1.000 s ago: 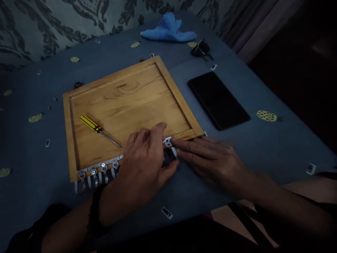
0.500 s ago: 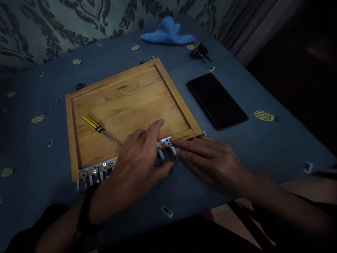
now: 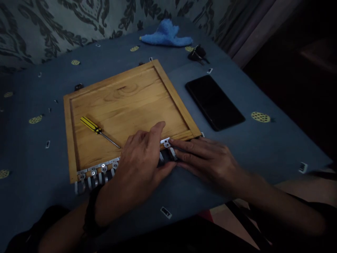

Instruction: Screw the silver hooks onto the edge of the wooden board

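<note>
A wooden framed board (image 3: 126, 116) lies on the cloth. Along its near edge runs a silvery metal hook rail (image 3: 103, 167), its hooks hanging over the edge and a few cross-head screws showing at its left part. My left hand (image 3: 139, 158) is closed over the middle of the rail, its thumb below near a hook; most of its fingertips are hidden. My right hand (image 3: 205, 153) grips the rail's right end, index fingertip on the plate and the other fingers beside the last hook. A yellow-and-black screwdriver (image 3: 91, 124) rests on the board, its tip beside my left hand.
A black phone (image 3: 214, 102) lies right of the board. Behind it are a black key fob (image 3: 197, 53) and a crumpled blue cloth (image 3: 167, 34). Small screws (image 3: 55, 101) lie left of the board on the blue patterned tablecloth (image 3: 273, 147).
My left hand's thumb has moved right, close to the right hand's fingers and the last hook. The view has shifted slightly; the board and screwdriver stay put.
</note>
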`<state>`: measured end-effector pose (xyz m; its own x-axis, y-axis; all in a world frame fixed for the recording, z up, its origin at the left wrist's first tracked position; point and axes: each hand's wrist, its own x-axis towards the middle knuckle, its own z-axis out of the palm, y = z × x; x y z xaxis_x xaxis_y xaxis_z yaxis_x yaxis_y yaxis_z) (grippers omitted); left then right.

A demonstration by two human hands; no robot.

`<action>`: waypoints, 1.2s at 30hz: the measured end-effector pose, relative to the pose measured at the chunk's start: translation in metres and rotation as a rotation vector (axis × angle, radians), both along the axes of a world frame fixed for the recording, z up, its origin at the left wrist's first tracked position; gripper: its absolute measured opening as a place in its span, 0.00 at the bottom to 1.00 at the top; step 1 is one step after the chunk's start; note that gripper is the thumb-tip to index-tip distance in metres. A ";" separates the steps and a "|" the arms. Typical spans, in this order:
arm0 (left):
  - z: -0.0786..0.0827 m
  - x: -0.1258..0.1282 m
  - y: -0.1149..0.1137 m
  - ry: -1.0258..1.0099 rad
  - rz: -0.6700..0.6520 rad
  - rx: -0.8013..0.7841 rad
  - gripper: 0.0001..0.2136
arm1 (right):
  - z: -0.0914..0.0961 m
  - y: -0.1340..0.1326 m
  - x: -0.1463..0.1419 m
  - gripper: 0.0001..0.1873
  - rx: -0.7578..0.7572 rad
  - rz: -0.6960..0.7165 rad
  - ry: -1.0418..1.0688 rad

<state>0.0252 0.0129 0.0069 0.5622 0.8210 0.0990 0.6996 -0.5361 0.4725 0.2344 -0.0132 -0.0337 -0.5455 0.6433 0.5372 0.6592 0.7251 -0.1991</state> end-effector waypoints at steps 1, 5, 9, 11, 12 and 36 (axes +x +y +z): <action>0.000 0.000 0.000 0.000 -0.002 0.008 0.36 | 0.000 0.000 -0.001 0.07 0.004 -0.002 0.004; 0.000 0.001 -0.001 -0.008 0.002 0.020 0.36 | -0.002 0.000 -0.002 0.06 -0.003 -0.012 0.016; 0.000 0.002 0.000 -0.006 0.005 0.021 0.36 | -0.003 -0.001 -0.003 0.09 -0.007 -0.010 0.046; -0.001 0.002 0.000 -0.005 0.007 0.017 0.36 | -0.004 -0.001 -0.002 0.09 -0.012 -0.003 0.055; -0.001 0.002 0.000 -0.005 0.009 0.016 0.36 | -0.005 -0.001 -0.002 0.09 -0.018 -0.001 0.058; 0.002 0.004 -0.001 -0.010 0.031 -0.032 0.31 | -0.008 -0.004 0.001 0.12 -0.051 -0.018 0.075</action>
